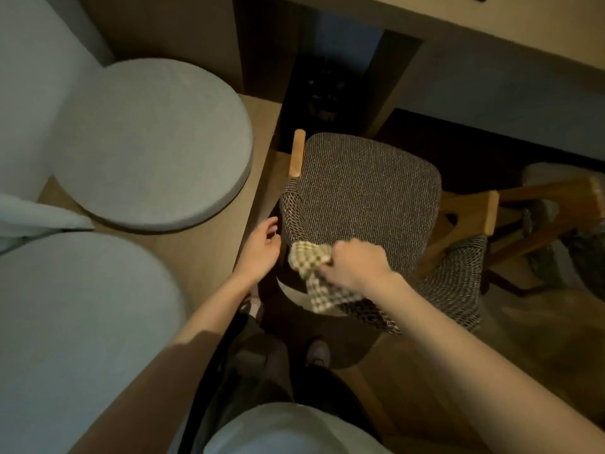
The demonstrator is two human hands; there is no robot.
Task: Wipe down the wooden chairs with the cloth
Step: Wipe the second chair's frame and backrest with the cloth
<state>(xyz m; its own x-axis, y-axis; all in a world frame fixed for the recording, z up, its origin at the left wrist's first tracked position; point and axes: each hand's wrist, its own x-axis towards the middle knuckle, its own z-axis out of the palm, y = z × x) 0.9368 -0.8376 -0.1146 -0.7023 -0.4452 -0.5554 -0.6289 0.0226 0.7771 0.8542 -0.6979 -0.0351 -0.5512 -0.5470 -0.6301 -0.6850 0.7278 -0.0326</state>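
The person stands behind a wooden chair [366, 191] with a woven grey-brown seat, looking down over its backrest; the right hand [355, 263] has its fingers curled tight round a bunched checked cloth [309, 258], pressing it against the near left corner of the chair, where the upholstered arm meets the back; a loose tail of the cloth hangs down over the backrest below the wrist; the left hand [262, 247] holds nothing, its fingers relaxed and lightly bent, just beside the outer face of that same arm, though whether it touches the fabric cannot be told; a bare wooden armrest tip [297, 152] juts forward on the left and a wider wooden armrest [471, 214] shows on the right; the chair faces a pale desk [425, 18] at the top; a second chair [556, 204] stands further right, blurred; two round grey cushions [154, 142] lie on a wooden bench to the left.
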